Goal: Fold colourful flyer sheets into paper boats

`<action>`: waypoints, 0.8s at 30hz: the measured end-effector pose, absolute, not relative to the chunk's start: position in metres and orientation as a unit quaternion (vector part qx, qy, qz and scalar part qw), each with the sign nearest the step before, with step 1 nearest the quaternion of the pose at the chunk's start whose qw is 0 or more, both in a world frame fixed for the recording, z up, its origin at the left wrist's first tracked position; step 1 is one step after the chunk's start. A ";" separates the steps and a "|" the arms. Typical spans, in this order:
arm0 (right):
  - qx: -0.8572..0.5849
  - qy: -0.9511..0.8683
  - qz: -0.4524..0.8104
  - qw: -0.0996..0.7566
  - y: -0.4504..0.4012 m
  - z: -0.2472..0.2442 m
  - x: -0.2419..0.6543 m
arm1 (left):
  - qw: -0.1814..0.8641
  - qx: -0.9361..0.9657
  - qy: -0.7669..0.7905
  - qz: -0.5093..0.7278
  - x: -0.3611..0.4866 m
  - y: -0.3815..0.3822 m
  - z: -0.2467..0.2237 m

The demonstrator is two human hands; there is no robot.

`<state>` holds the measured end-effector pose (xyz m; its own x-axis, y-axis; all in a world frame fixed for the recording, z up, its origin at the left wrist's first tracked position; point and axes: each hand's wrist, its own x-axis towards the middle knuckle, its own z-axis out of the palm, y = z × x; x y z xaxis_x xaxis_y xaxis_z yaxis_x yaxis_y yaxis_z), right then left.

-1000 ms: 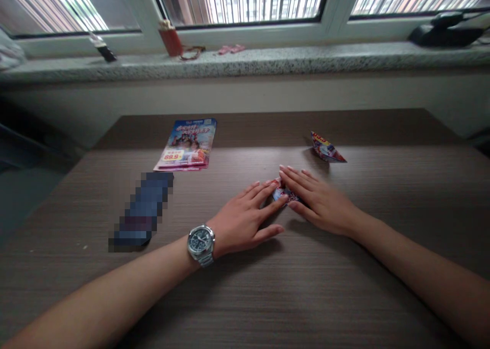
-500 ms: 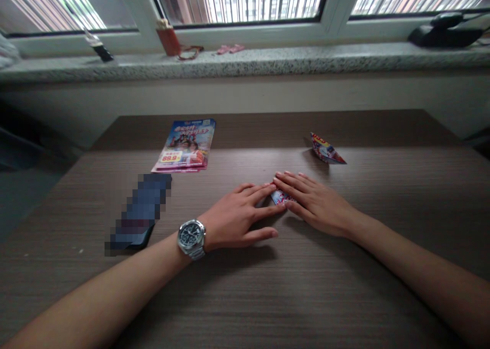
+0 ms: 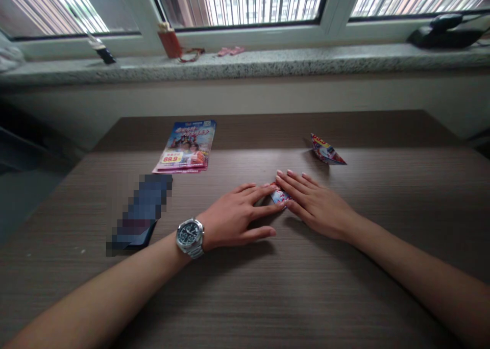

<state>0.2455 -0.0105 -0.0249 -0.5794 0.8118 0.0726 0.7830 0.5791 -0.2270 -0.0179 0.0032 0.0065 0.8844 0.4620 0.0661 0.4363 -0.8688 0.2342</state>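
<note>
A small piece of folded printed paper [image 3: 278,195] lies flat on the table, most of it hidden beneath my fingers. My left hand [image 3: 243,214], with a metal watch [image 3: 190,235] on its wrist, has spread fingers whose tips touch the paper's left side. Over the right part of the paper lies my right hand [image 3: 316,203], its fingers stretched out and pressing flat. Just beyond that hand stands a folded paper boat [image 3: 326,150] in the same kind of colourful print.
A stack of printed flyers [image 3: 187,147] lies at the back left of the brown table [image 3: 237,293]. Nearer on the left is a phone-like dark object [image 3: 143,211], pixelated. A red case [image 3: 169,42] and other small items sit on the stone sill [image 3: 291,63].
My right hand has slid slightly to the right over the paper, so a little more of the print shows. My left hand stays almost in place.
</note>
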 end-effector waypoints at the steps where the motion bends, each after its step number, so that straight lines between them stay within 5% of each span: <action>1: -0.456 -0.882 0.083 0.084 -0.011 -0.025 0.245 | 0.106 0.965 0.232 0.058 -0.018 0.003 0.006; 24: -0.503 -0.852 0.077 0.122 -0.007 -0.031 0.246 | 0.076 0.965 0.227 0.103 -0.014 0.002 0.000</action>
<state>0.2461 -0.0066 -0.0306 -0.4648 0.8756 0.1312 0.8379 0.4829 -0.2546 -0.0144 0.0025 0.0001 0.8752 0.4547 0.1653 0.4235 -0.8851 0.1929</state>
